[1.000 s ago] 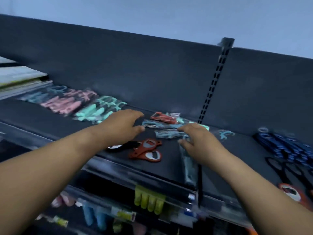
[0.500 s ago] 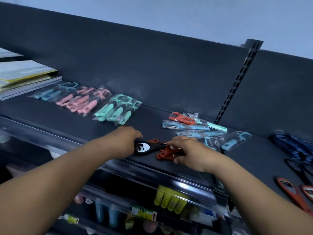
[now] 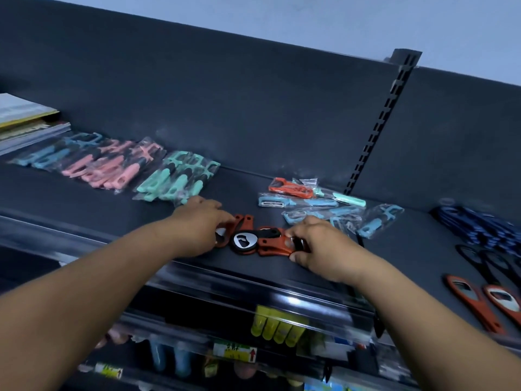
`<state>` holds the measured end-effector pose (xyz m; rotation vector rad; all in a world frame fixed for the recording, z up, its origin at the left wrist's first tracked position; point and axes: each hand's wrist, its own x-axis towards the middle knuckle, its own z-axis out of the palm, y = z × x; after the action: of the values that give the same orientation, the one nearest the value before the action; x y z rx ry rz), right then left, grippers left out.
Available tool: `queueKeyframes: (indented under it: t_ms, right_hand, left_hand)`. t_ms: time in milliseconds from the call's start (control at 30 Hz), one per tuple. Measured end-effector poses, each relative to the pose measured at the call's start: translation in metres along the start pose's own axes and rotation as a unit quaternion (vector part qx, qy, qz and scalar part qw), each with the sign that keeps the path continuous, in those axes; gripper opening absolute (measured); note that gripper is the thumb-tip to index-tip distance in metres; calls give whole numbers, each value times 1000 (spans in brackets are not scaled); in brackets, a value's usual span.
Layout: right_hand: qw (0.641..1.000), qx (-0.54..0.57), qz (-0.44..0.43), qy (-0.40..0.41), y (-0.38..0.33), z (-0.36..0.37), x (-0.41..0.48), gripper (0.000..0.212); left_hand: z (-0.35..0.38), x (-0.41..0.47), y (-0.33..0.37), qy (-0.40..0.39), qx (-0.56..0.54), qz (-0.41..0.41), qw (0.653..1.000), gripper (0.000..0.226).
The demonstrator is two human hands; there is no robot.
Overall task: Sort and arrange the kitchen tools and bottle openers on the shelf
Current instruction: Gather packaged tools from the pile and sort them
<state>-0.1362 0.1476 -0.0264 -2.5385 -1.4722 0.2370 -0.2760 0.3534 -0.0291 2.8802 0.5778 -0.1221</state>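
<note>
Red and black plastic bottle openers (image 3: 255,240) are lying in a small cluster near the front edge of a dark shelf (image 3: 98,204), and a person is working on them with both hands. The left hand (image 3: 197,224) is resting over the cluster's left end, fingers curled down onto a red handle; whether it is pinching or only pressing cannot be told. The right hand (image 3: 315,244) is closing thumb and fingers on the right end of a red opener — a narrow grip, with something dark partly under the thumb.

The step in hand appears to be gathering these loose openers into one group. The next move probably calls for lining them up side by side, perhaps alongside the two red openers (image 3: 485,303) lying well apart at the near right.

Bagged peelers (image 3: 313,204) are sitting just beyond the right hand; bags of pink and mint tools (image 3: 135,167) are lying farther left. Both hands are hiding part of the cluster, so the count is unclear. The dark blue items (image 3: 479,224) at far right are blurred and cut off — the lower shelf's goods (image 3: 279,325) are also too blurred to name.
</note>
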Motion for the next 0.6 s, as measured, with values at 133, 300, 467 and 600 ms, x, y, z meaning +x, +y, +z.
queueKeyframes:
  t_ms: [133, 300, 467, 600]
  right_hand:
    - [997, -76, -24, 19, -4, 3, -1, 27]
    - [989, -125, -34, 74, -12, 1, -5, 28]
    - [984, -130, -21, 122, -13, 1, -6, 15]
    - [991, -81, 5, 103, -10, 2, -6, 15]
  left_hand:
    - [-2, 5, -1, -14, -7, 10, 1000, 41]
    - [-1, 4, -3, -7, -47, 1, 999, 33]
    - [-3, 0, 1, -3, -82, -5, 997, 43]
    - [-2, -2, 5, -2, -93, -25, 995, 53]
